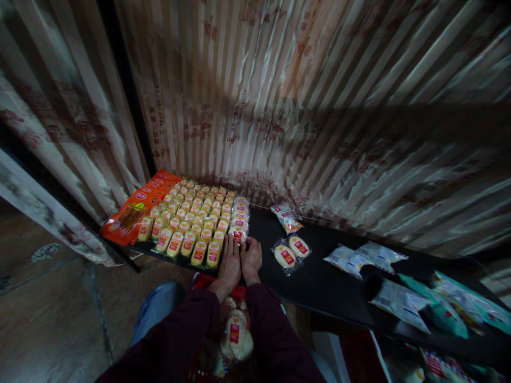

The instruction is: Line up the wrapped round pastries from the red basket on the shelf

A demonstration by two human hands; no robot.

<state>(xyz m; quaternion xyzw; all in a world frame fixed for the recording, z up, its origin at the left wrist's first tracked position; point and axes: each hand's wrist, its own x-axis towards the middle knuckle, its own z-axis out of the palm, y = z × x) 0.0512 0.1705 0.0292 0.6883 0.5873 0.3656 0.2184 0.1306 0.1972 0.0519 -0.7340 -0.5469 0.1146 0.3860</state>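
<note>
At the near edge of a black shelf, my left hand and my right hand are side by side. Their fingertips close on the nearest clear-wrapped white cake, which has a red label. It sits at the front of a short row of the same white cakes. Left of this row, many yellow wrapped cakes stand in close lines. Two flat white cakes in clear wrap lie to the right of my hands. My fingers partly hide the held pack's lower end.
Orange snack packets lie at the shelf's left end. A small printed bag, silver bags and teal bags are farther right. Below my arms, a red-rimmed container holds more wrapped cakes. A patterned curtain hangs behind.
</note>
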